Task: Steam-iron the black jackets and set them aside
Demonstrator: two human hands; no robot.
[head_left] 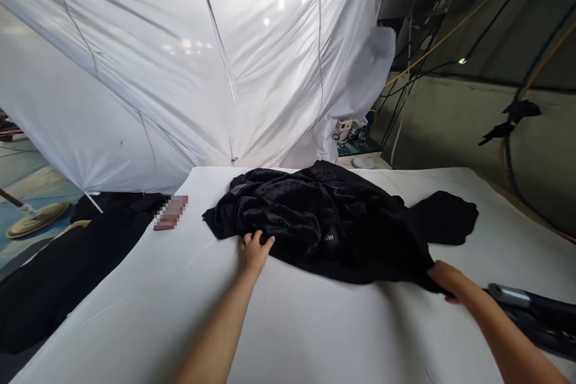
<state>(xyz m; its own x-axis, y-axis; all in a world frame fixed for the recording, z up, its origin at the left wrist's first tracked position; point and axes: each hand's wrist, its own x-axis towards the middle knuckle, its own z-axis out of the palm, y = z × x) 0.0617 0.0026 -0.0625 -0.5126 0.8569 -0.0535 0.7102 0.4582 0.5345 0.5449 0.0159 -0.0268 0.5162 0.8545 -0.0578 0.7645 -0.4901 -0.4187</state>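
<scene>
A black plush garment [292, 210] lies bunched across the middle of the white table, with small pale lettering near its centre. My left hand [256, 250] grips its near edge at the left, fingers curled into the cloth. At the garment's right end, my right hand [445, 279] is closed on a corner and holds it slightly off the table. The near edge is stretched between both hands, and a shadow falls below it. A flat black piece of cloth [443, 218] rests at the right, partly beneath or against the garment; I cannot tell if they are joined.
Black fabric [81, 264] is heaped beside the left edge of the white table [315, 330]. A blurred reddish item [172, 212] lies at the left rim. White sheeting [252, 60] hangs behind. A dark device with a silver part [510, 296] sits right. Cables [508, 132] hang at right.
</scene>
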